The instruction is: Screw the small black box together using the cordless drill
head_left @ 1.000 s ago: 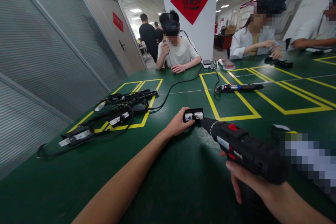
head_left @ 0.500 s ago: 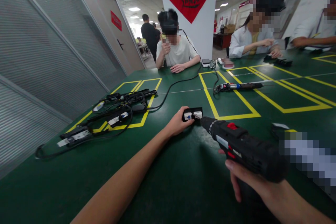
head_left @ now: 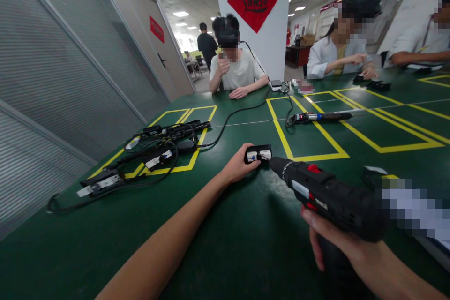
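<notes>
My left hand [head_left: 239, 166] is closed around the left end of a small black case [head_left: 267, 147] with white parts inside, holding it at the middle of the green table [head_left: 225, 225]. In my right hand [head_left: 332, 234] is a black cordless drill [head_left: 330, 194] with red accents, gripped by its handle and pointing to the left. The thin bit reaches the white parts inside the case; I cannot tell what exactly its tip touches. Part of the drill's handle and several right-hand fingers are hidden.
Black cabled devices [head_left: 158, 152] lie on the left within yellow tape outlines. An electric screwdriver [head_left: 323, 116] with a cord lies farther back to the right. A blurred object [head_left: 415, 206] is at the right. Co-workers [head_left: 239, 68] sit across the table.
The drill's body has shifted very slightly, its bit still at the case. My left hand stays in place. A standing person in the background has moved a little to the right.
</notes>
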A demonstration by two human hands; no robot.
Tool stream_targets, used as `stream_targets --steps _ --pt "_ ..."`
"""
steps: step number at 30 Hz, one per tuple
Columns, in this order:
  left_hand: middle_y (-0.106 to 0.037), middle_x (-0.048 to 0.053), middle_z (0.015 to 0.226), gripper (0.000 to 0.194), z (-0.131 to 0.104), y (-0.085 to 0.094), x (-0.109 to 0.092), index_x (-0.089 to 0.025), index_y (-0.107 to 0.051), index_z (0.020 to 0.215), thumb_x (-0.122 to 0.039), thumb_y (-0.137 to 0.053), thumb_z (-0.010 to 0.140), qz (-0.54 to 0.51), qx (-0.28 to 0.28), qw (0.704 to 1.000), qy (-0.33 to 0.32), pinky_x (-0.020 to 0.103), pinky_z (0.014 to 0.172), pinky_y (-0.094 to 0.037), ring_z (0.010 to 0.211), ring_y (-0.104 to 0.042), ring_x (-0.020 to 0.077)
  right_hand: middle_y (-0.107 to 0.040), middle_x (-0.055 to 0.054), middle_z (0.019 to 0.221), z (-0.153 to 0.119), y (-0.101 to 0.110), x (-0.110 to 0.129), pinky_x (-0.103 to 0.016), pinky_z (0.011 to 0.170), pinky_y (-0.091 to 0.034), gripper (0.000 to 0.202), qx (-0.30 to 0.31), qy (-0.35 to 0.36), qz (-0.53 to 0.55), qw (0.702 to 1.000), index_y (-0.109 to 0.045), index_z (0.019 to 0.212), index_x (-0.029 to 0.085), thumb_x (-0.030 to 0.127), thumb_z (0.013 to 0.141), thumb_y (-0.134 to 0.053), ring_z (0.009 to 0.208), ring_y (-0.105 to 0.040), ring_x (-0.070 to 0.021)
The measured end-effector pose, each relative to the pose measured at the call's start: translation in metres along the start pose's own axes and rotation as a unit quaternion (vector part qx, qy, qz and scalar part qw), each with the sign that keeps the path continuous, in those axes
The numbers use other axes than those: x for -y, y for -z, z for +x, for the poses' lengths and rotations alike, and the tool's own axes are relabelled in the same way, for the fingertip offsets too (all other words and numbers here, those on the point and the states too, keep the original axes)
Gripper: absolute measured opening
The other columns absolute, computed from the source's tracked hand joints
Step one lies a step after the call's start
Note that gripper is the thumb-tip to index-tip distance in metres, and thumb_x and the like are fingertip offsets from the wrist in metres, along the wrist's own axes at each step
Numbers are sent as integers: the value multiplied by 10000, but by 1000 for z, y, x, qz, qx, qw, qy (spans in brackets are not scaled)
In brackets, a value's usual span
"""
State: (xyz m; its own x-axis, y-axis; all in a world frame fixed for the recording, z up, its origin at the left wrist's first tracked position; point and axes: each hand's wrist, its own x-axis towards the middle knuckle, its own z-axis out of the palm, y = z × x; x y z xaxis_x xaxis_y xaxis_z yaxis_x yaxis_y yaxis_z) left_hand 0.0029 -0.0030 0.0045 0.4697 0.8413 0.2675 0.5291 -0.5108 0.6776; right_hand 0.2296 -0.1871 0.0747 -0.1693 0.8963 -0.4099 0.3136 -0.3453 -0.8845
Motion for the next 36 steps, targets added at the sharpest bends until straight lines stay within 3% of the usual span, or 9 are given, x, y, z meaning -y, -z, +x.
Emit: stream_targets --steps 4,7,15,20,27,30,36 --pt "-593 81 1126 347 0 -1 3 -172 -506 1184 -294 -544 861 2 -4 1000 -1 432 782 -509 925 -609 220 -624 -15 565 -2 -1 4 -301 672 -464 466 -5 -7 29 1000 -633 903 178 597 797 -458 592 -594 -160" --pt "-594 81 1122 346 0 -2 4 -172 -506 1183 -295 -543 862 2 -5 1000 -2 429 778 -511 917 -611 217 -613 -2 550 -3 -1 5 -304 661 -472 468 -8 -13 45 999 -613 970 183 590 791 -468 559 -588 -157" --pt "-590 82 1132 345 0 -2 2 -172 -507 1183 -292 -545 861 1 -8 1000 -3 435 786 -507 930 -607 221 -623 -14 564 -1 1 2 -337 729 -467 481 3 -13 21 1000 -601 995 172 585 807 -443 584 -597 -165" --pt "-592 81 1127 344 0 -2 1 -172 -506 1183 -290 -544 862 -6 -3 1000 3 427 775 -513 920 -610 218 -601 0 550 -4 1 8 -317 653 -474 462 -1 -11 32 999 -585 1015 189 575 800 -449 549 -575 -158" --pt "-603 78 1101 335 1 -2 0 -168 -513 1172 -303 -535 866 -11 -10 1000 20 419 763 -516 896 -616 210 -587 -12 550 -6 0 10 -293 599 -477 428 -32 -17 -20 999 -622 779 198 594 773 -459 600 -587 -170" --pt "-610 75 1081 327 1 -1 -2 -167 -517 1165 -308 -528 871 -14 -7 999 28 403 740 -523 868 -622 201 -603 -22 575 -7 0 8 -291 587 -484 425 -28 -13 -25 999 -623 765 204 591 782 -449 635 -609 -181" --pt "-605 77 1096 330 1 1 -7 -168 -515 1168 -307 -530 869 -13 -10 999 32 412 754 -519 888 -618 207 -587 5 471 -2 -7 0 -269 489 -473 383 -61 -5 -23 998 -615 1005 217 511 778 -518 468 -580 -156"
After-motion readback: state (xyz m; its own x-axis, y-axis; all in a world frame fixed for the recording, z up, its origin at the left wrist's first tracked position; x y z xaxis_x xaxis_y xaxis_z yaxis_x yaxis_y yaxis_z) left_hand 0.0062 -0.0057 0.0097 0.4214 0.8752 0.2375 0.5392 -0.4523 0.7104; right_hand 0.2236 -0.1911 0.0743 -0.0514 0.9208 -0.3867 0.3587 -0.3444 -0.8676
